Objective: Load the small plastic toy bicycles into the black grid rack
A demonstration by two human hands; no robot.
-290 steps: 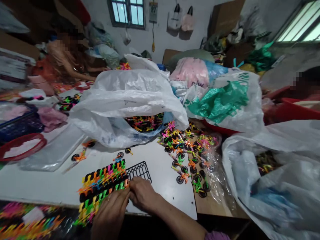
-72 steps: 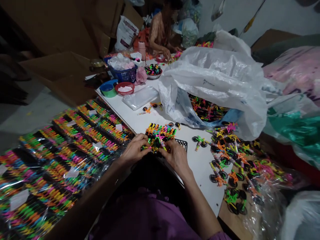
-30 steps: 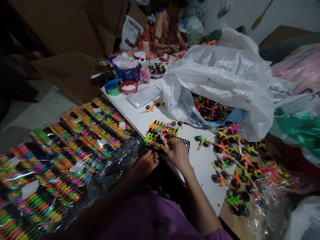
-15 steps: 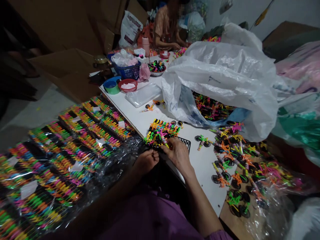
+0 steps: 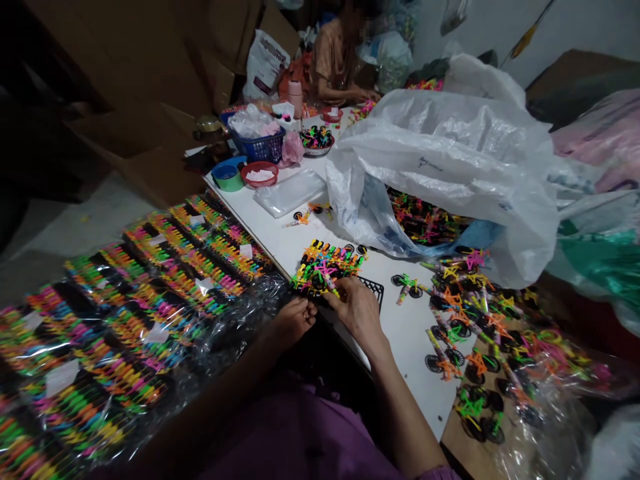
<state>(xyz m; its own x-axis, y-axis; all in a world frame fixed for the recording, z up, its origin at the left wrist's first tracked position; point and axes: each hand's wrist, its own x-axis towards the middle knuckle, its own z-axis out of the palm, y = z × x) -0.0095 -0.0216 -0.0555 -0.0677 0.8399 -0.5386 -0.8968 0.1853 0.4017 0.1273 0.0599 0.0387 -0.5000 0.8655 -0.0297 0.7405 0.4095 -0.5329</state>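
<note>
Toy bicycles point(image 5: 327, 267) under right hand point(image 5: 356, 310), left point(image 5: 293, 322) curled

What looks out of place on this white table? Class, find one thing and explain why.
The loose toy bicycles look odd: they lie jumbled over the right edge of the table and onto a clear bag, unlike the neat rows of packed bicycles at left.
</note>
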